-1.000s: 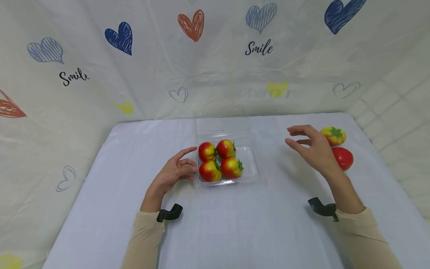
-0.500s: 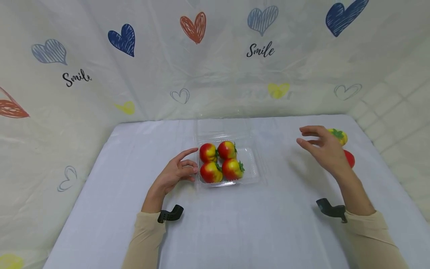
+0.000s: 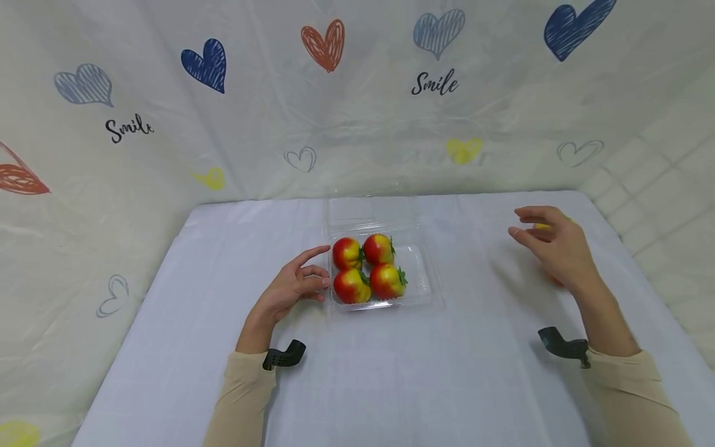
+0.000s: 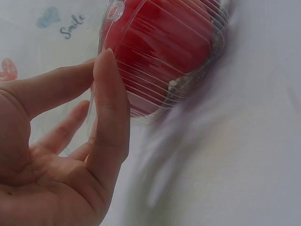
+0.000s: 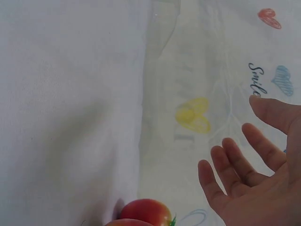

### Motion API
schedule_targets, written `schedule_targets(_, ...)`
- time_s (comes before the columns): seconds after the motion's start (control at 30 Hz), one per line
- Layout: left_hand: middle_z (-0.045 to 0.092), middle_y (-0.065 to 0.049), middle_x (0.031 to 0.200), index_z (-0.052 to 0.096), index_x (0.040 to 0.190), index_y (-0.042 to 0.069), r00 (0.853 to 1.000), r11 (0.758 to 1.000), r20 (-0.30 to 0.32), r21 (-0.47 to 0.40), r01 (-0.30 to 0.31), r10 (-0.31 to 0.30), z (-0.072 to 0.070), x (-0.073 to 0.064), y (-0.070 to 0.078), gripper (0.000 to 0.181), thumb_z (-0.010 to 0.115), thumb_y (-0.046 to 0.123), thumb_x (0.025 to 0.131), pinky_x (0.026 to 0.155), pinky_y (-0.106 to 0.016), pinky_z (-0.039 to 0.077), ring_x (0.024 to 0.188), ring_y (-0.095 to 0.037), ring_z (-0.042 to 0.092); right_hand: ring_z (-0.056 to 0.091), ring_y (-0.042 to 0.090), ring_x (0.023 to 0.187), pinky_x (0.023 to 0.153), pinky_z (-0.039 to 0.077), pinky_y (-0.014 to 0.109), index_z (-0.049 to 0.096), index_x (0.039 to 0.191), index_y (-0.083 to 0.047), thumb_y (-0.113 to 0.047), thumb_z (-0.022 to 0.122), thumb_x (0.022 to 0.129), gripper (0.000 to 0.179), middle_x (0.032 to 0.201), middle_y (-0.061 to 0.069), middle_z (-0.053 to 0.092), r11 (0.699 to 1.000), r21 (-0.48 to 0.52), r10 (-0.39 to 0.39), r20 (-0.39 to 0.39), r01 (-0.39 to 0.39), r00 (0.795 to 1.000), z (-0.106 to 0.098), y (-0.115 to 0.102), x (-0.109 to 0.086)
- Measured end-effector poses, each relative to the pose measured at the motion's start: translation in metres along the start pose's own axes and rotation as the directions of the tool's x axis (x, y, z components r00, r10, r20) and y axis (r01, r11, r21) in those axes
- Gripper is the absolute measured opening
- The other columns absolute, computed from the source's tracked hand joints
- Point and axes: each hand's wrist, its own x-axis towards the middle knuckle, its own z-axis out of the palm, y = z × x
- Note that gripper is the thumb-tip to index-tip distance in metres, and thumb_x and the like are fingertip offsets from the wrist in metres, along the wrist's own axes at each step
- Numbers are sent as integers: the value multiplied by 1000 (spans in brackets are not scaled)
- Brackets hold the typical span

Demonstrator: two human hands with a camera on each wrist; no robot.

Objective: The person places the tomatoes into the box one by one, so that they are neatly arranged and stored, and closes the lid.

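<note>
Within the last second, the right hand (image 3: 561, 248) was carried farther rightward, away from the transparent hinged box (image 3: 416, 273), until the two loose tomatoes (image 5: 146, 211) were almost covered by it in the head view; only a patch of yellow and a trace of red were left showing. Its grip was held apart, and nothing was clasped in it. By that shift, it was judged, the work had been turned from the box toward the loose pair, with neither yet lifted. Well to the left of that grip, four red-and-yellow tomatoes (image 3: 386, 280) were seen grouped inside the box, at the side nearest the left hand (image 3: 287, 287), their places unchanged. The left hand was likewise kept at the box's left wall, its grip apart, fingers seemingly touched to the plastic. The lid (image 3: 368, 211) was left opened on the far side.
</note>
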Motion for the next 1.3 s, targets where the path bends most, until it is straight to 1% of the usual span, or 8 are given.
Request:
schedule_targets(0.27,67,-5,102,43,158,27,1000,1000,-4,-1,7,-7,-1,0,1,69,71,8,98,73,-30,65,82,-16,68,50,-16,100,83,39,-4,61,140,-13,-39,73,97,52,132,1,57,998,-36,46,-3,-46,999,-5,6,3)
schedule_targets(0.6,66,-5,102,44,156,28,1000,1000,10,0,-11,11,-1,0,1,67,71,9,98,73,-30,65,82,-17,67,52,-15,100,93,40,12,60,140,-20,-43,72,96,51,110,-37,51,990,-59,124,-7,-125,992,-18,20,6)
schedule_targets(0.73,66,-5,102,44,157,28,1000,1000,11,1,-13,13,-2,0,0,68,71,9,98,73,-30,65,83,-17,67,49,-9,107,102,44,23,59,142,-20,-46,72,96,55,118,-27,53,984,-102,146,-11,-147,989,-21,23,7)
schedule_targets(0.87,66,-4,102,44,156,29,1000,1000,9,0,-16,16,-2,0,-1,67,71,8,98,73,-30,65,83,-17,67,49,19,127,116,46,50,54,147,-14,-48,69,97,62,140,3,53,977,-129,174,3,-172,985,-24,23,8)
schedule_targets(1.0,66,-4,101,44,157,28,1000,1000,10,-3,-18,18,-2,1,-2,67,71,8,98,73,-30,64,82,-17,67,41,45,137,112,39,73,47,152,-9,-50,65,99,69,153,22,42,971,-133,206,32,-200,978,-26,26,7)
schedule_targets(1.1,66,-4,101,43,158,26,1000,1000,14,-5,-20,20,-2,1,-3,69,70,8,98,72,-30,64,82,-16,67,42,41,135,112,45,63,47,152,-10,-49,66,99,69,152,22,43,969,-152,199,26,-193,980,-29,30,6)
schedule_targets(1.23,66,-4,101,42,158,25,1000,1000,13,-3,-22,22,-2,1,-3,69,70,7,98,72,-30,64,81,-16,67,47,24,125,96,50,23,50,152,-11,-47,68,98,66,149,18,47,968,-184,175,9,-170,985,-34,36,5)
schedule_targets(1.3,66,-4,102,43,158,26,1000,1000,13,-3,-21,22,-2,1,-2,69,71,8,98,72,-30,64,82,-16,67,46,26,128,99,48,23,48,153,-11,-48,67,99,68,150,19,46,966,-188,182,8,-178,983,-37,38,6)
